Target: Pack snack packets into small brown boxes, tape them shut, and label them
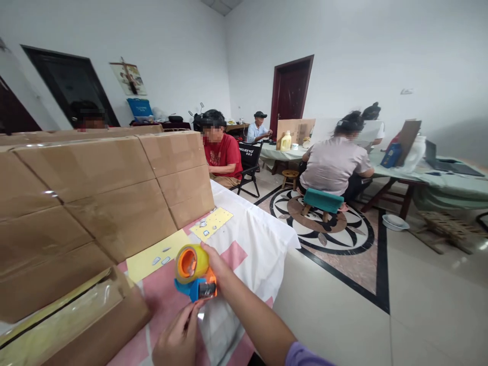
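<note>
My right hand (pixel 216 264) is wrapped round a tape dispenser (pixel 195 287) with a blue and orange body, held above the table's front part. A thick roll of yellowish clear packing tape (pixel 200 260) sits on its orange hub. My left hand (pixel 178 333) is just below, its fingers pinched at the dispenser's lower edge, where a bit of clear tape seems to be. To the left stands a cardboard box (pixel 102 325) with its top open and clear plastic and yellow material inside.
Stacked cardboard boxes (pixel 114 203) wall off the table's left and back. Yellow sheets with grey shapes (pixel 158 256) lie on the pink and white tablecloth (pixel 263 239). A person in red (pixel 226 152) sits beyond; others sit at a green-covered table (pixel 400 175).
</note>
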`<state>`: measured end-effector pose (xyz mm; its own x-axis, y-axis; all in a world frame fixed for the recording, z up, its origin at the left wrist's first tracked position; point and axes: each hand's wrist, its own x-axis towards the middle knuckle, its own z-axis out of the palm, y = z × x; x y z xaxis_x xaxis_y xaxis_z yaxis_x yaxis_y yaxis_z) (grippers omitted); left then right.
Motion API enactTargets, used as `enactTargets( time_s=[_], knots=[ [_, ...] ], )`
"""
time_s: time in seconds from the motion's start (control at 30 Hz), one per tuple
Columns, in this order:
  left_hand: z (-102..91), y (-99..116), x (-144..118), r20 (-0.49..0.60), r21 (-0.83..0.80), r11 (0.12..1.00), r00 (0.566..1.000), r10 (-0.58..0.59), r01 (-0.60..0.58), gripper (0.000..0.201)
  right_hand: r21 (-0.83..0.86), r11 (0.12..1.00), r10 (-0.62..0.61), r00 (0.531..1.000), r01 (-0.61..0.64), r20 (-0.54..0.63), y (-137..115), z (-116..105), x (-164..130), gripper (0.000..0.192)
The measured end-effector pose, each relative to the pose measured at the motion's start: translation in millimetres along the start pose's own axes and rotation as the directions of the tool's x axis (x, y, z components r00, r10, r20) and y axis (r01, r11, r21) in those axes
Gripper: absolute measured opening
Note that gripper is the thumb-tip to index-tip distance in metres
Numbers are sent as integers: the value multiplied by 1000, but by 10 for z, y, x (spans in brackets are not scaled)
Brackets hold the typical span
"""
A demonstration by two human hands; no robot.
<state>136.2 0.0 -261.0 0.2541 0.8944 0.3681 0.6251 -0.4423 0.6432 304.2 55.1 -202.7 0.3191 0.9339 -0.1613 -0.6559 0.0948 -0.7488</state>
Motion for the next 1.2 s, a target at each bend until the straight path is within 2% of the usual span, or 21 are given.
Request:
enactTargets(
  time_s=[0.07,0.13,0.3,0.5,0.7,0.9,1.03,1.2],
  knots=[
    [-16,34,5,-3,-12,1000,1000,8,-8,29,79,995,65,998,-66,26,3,-7,-11,45],
    [-37,70,20,30,-33,999,999,-20,21,30,112,991,73,997,-74,20,12,-27,-5,44],
    [-44,150,37,191,-119,971,964,-183,208,39,118,992,-38,992,52,-119,31,-91,6,40],
    [-25,239,31,219,-173,920,924,-313,352,52,101,984,-129,979,146,-160,21,-93,-27,46],
    [-31,296,37,201,-144,914,916,-347,378,60,96,984,-133,978,150,-163,34,-93,-28,50],
    [-63,340,59,225,-153,904,904,-362,400,55,74,985,-146,977,159,-156,47,-94,-27,45],
    [-91,366,48,196,-122,919,917,-347,374,49,66,983,-161,972,174,-172,54,-84,-32,41],
    [-98,327,59,164,-36,944,934,-317,327,43,58,989,-121,969,136,-215,12,-66,-53,43]
  ],
)
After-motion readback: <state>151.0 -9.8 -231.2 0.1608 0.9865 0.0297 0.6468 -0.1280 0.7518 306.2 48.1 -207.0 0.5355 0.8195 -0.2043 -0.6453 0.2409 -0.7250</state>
